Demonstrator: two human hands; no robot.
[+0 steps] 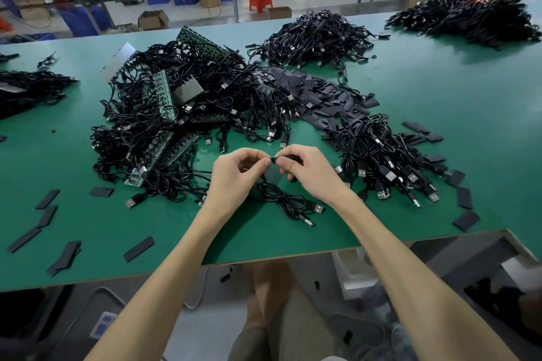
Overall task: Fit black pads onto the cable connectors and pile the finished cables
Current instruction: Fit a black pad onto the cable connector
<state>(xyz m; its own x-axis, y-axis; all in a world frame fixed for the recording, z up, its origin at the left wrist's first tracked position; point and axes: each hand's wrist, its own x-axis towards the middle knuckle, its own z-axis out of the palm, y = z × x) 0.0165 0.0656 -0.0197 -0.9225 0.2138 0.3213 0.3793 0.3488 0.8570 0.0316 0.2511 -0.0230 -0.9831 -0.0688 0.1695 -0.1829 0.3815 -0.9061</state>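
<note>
**Pad going on – one cable in hand**

Step in hand: fitting. Both hands are raised just above the table (440,91), fingertips meeting. The left hand (236,176) pinches the upper end of a cable (286,202). The right hand (311,174) is curled round a black pad (290,158), pinched between thumb and forefinger. The connector itself is hidden between the fingers, so I cannot tell how far the pad is seated.

The rest of the cable hangs down from the left fingers and lies coiled on the table below the hands. Its USB plug (318,209) and barrel plug (308,222) rest free on the mat.

Next move, as I judge it: press the pad home, then carry the cable to the bundle of cables (378,161) just to the right, probably the finished pile. The dangling coil needs lifting clear so its plugs do not drag or snag.

Around:
- A large tangle of cables (187,114) sits left of centre, with green circuit boards (164,97) mixed in. It looks like the unworked stock.
- A heap of pads (328,94) lies behind the hands, within reach.
- Loose pads (47,198) are scattered along the near edge on both sides.
- More cable piles (316,38) lie farther back.

In the way: stray plugs from the tangle reach close to the hands – a loop could catch there.
</note>
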